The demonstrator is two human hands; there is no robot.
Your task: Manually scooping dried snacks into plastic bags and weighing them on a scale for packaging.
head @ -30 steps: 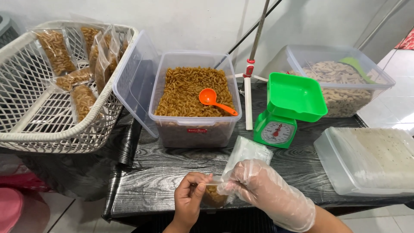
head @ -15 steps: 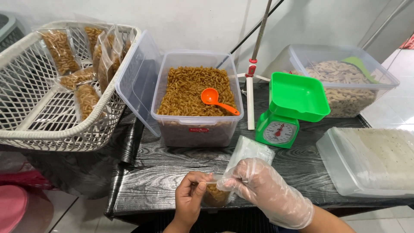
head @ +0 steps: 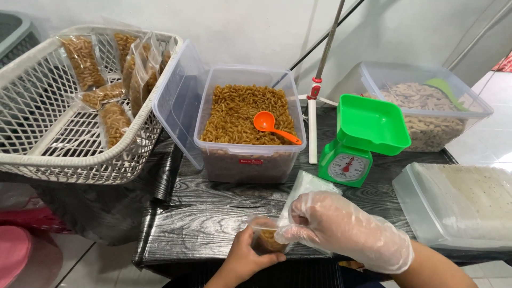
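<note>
A small clear plastic bag (head: 265, 234) with brown spiral snacks in its bottom is held between both hands at the table's near edge. My left hand (head: 247, 257), bare, grips the bag from below. My right hand (head: 346, 230), in a clear plastic glove, pinches the bag's top edge. Under the right hand lies a stack of empty clear bags (head: 308, 188). Behind them stands a clear tub of brown spiral snacks (head: 248, 118) with an orange scoop (head: 270, 126) resting on the snacks.
A white lattice basket (head: 64, 154) at the left holds several filled snack bags. A green kitchen scale (head: 358, 140) stands right of the tub, with a second tub of pale snacks (head: 426, 104) behind it. A lidded clear box (head: 460, 204) sits at the right. The table (head: 208, 213) is black woodgrain.
My left hand has dropped lower, under the bag. My right hand has shifted slightly right along the bag's top. The camera view has moved a little left and down.
</note>
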